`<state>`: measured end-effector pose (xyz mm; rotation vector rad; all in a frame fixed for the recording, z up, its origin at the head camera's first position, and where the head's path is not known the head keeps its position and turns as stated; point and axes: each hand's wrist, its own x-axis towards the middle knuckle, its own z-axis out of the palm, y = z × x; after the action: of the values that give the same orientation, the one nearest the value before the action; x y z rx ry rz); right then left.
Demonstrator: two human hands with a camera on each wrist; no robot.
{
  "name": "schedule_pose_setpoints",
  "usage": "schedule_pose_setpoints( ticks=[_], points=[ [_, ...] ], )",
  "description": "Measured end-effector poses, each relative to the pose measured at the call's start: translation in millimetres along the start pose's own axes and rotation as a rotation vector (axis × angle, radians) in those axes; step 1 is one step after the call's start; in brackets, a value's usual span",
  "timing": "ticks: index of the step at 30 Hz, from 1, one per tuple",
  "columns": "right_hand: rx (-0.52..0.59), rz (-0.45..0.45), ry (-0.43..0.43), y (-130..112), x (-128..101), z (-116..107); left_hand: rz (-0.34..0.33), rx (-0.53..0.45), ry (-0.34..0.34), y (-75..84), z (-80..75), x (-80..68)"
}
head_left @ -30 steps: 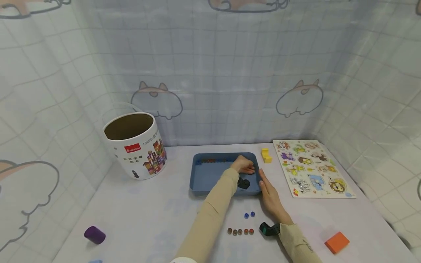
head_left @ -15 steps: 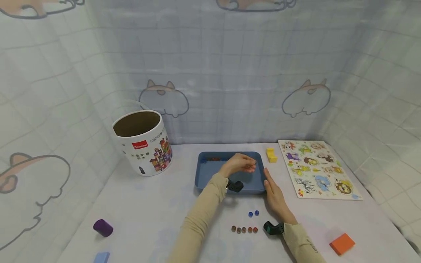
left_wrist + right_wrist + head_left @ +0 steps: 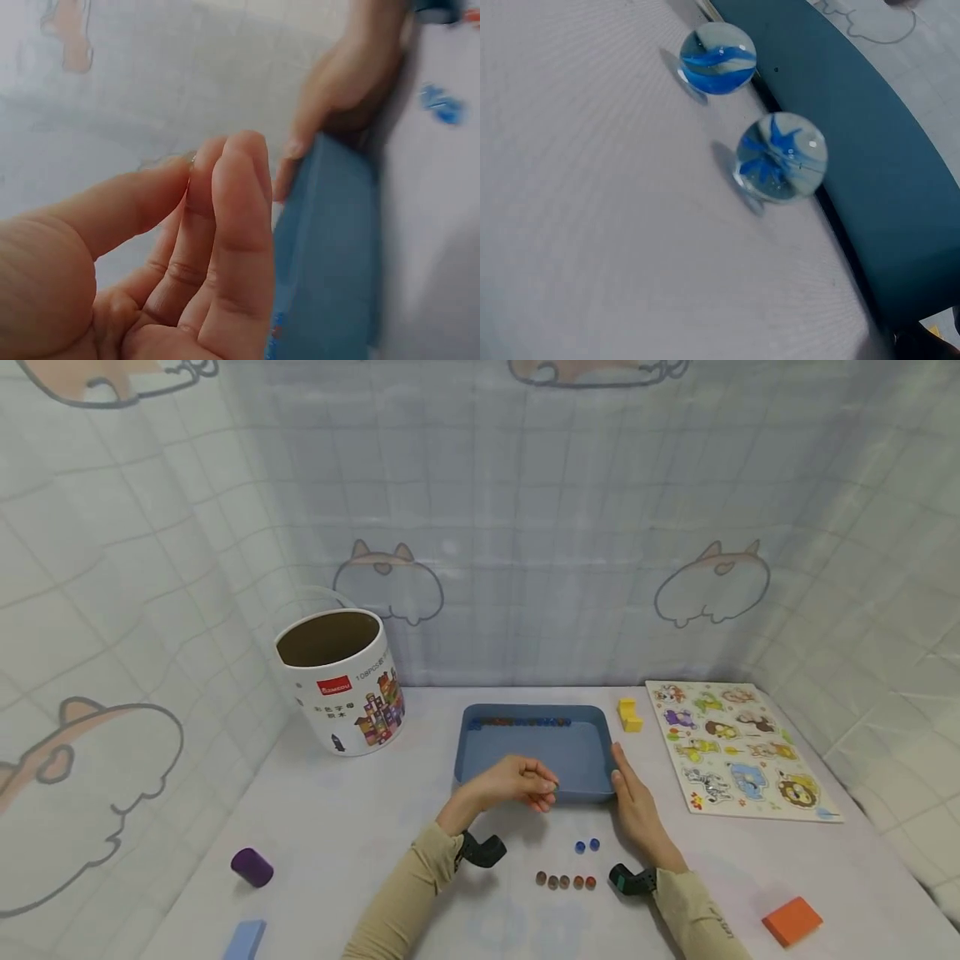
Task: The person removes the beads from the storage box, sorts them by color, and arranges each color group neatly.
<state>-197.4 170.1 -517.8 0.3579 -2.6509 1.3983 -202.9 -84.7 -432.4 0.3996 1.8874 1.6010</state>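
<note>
Beige sleeves covered both arms. The left hand (image 3: 517, 779) hovered over the near rim of the blue tray (image 3: 480, 767), its fingers (image 3: 232, 225) curled with the thumb tip meeting the fingertips as in a pinch; whether a marble sat between them could not be told from any view. The right hand (image 3: 636, 797) lay with fingers straight and flat against the tray's right near corner, holding nothing.

Just in front of the tray, between the two hands, two blue marbles (image 3: 587, 845) rested on the tabletop (image 3: 360, 835); the right wrist view showed them as clear glass with blue swirls (image 3: 780, 157), just beside the tray's wall but apart from each other. Nearer the person, a short row of brown marbles (image 3: 566, 882) lay side by side. Inside the tray, a line of small mixed-coloured marbles (image 3: 525, 722) ran along the far wall.

Further out, a yellow block (image 3: 630, 715) stood just beside the tray's far right corner, and an animal puzzle board (image 3: 738, 747) lay flat to the right of it. A round cardboard tub (image 3: 341, 681), upright and without a lid, stood to the left of the tray. A purple cylinder (image 3: 252, 867) lay on its side near the left front, a light blue block (image 3: 243, 939) near it at the front edge, and an orange block (image 3: 791, 920) at the right front.
</note>
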Motion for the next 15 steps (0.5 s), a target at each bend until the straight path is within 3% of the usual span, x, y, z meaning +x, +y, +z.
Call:
schedule_pose_setpoints(
  ticks=[9, 15],
  points=[
    [-0.001, 0.015, -0.005, 0.3, 2.9, -0.4, -0.062, 0.146, -0.035, -42.5, 13.0, -50.8],
    [-0.011, 0.000, 0.006, 1.1, 0.5, -0.2, -0.107, 0.156, -0.063, -53.8, 24.1, -68.0]
  ],
)
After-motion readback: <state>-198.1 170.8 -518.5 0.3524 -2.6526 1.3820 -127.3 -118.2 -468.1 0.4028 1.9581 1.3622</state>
